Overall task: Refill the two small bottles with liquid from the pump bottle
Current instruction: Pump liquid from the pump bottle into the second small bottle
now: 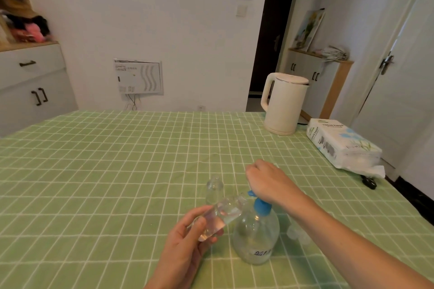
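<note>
The left hand's (185, 248) thumb and fingers curl round the base of a small clear plastic bottle (223, 213). They hold it tilted in the air, with its open neck up against the nozzle of the blue pump head (260, 206). A little clear liquid lies inside it.

The right hand (267, 180) rests its heel on top of that pump head. Its fingers bend down and away from the camera, so I cannot tell whether they grip anything.

The pump head crowns a round clear plastic pump bottle (256, 237), which stands upright near the front edge of the table (117, 171) with the green checked cloth. Just behind the held bottle a second small clear bottle (214, 189) stands upright and uncapped. Two small translucent caps (297, 232) lie just right of the pump bottle, under the right forearm.

At the far right corner stands a cream electric kettle (285, 105). A white pack of tissue paper (340, 143) lies along the right edge beside it.
</note>
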`<action>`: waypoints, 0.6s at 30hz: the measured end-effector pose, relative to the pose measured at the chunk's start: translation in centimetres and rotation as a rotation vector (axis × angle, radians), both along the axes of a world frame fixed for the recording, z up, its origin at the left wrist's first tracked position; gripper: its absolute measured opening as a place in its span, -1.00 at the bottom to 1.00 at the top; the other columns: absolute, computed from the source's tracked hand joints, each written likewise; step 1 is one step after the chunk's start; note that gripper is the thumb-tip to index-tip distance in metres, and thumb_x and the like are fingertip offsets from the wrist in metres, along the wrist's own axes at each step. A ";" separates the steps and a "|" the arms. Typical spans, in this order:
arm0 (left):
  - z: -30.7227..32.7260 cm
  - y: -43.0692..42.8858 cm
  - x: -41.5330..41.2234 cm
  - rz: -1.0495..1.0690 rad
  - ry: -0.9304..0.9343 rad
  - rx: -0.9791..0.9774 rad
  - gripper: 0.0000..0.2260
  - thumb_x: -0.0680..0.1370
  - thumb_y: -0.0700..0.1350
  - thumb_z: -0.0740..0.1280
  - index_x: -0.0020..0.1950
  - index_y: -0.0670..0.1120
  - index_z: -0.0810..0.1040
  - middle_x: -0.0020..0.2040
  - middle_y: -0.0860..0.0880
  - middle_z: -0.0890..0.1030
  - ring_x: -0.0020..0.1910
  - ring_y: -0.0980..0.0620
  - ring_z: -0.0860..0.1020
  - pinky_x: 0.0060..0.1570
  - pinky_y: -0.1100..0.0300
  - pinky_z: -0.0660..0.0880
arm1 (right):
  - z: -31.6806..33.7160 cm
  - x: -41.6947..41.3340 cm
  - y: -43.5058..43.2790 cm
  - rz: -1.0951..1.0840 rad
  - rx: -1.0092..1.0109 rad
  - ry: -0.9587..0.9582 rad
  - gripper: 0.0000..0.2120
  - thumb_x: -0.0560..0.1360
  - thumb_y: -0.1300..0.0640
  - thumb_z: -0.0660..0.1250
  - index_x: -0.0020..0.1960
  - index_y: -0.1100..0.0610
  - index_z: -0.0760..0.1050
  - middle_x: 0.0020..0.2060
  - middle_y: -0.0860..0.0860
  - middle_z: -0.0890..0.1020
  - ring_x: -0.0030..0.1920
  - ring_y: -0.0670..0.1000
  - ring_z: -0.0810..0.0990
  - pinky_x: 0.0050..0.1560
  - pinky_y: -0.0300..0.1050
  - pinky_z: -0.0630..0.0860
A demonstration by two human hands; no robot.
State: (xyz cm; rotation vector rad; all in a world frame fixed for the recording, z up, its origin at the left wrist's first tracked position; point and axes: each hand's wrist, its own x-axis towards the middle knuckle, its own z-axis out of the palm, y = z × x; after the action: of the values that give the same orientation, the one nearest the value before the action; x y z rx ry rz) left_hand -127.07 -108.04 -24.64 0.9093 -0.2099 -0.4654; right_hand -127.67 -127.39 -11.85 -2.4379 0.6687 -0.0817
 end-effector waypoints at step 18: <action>0.0 0.1 0.1 -0.005 -0.011 0.031 -0.76 0.47 -0.21 0.34 0.06 -0.18 0.74 0.08 -0.24 0.72 -0.22 -0.13 0.71 -0.27 0.20 0.66 | 0.3 -0.2 0.2 -0.004 0.042 -0.009 -0.77 0.54 0.00 0.03 -0.12 0.09 0.40 -0.14 0.03 0.54 -0.05 0.09 0.57 0.08 0.13 0.48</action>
State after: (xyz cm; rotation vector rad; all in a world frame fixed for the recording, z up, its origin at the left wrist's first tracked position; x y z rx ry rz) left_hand -126.98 -107.95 -24.68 0.9420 -0.2155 -0.4692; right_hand -127.88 -127.16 -11.60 -2.3941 0.6646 -0.0797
